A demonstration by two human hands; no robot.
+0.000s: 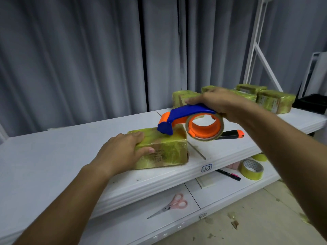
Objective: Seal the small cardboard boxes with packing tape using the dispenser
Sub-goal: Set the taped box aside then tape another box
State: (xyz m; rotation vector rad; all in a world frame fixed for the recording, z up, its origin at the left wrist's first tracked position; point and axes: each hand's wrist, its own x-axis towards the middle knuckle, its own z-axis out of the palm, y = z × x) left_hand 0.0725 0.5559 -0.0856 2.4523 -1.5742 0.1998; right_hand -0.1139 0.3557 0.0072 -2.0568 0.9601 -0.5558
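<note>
A small cardboard box wrapped in yellowish tape sits on the white upper shelf. My left hand holds the box's near left end, fingers on top and thumb curled onto the front face. My right hand grips the blue and orange tape dispenser by its blue handle. The dispenser's blue nose touches the box's top at the far right edge. Its tape roll hangs past the box's right side.
Several taped boxes stand at the back right of the shelf. A black and orange utility knife lies behind the roll. On the lower shelf lie pink scissors, a pen and a spare tape roll. Tape scraps litter the floor.
</note>
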